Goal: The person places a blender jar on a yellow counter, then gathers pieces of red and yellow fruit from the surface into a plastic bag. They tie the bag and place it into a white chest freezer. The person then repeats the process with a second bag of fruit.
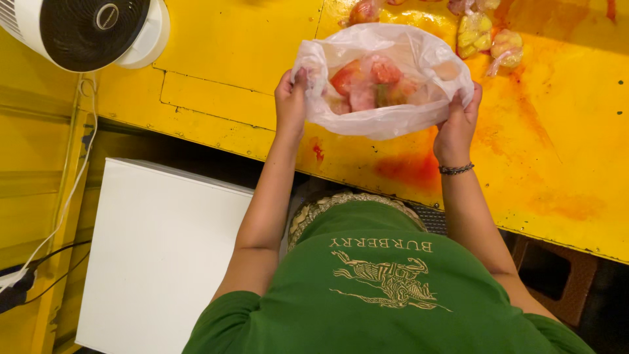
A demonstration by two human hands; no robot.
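Centrally, holding open a thin translucent white plastic bag just above the yellow surface: left hand pinching the bag's left rim, fingers closed tight on the film; right hand gripping the right rim, fingers curled over the edge, a dark beaded bracelet circling the wrist. Showing through the film, reddish and pink pieces, blurred by the plastic and hard to identify. Lying beyond the bag near the top edge, small clear knotted packets of yellow and pink contents, several cut off by the frame. Staining the surface, orange-red smears. Standing at upper left, a white fan, partly cropped. Sitting below the surface edge, a plain white box. Trailing down the left side, white and black cables, ends out of view.
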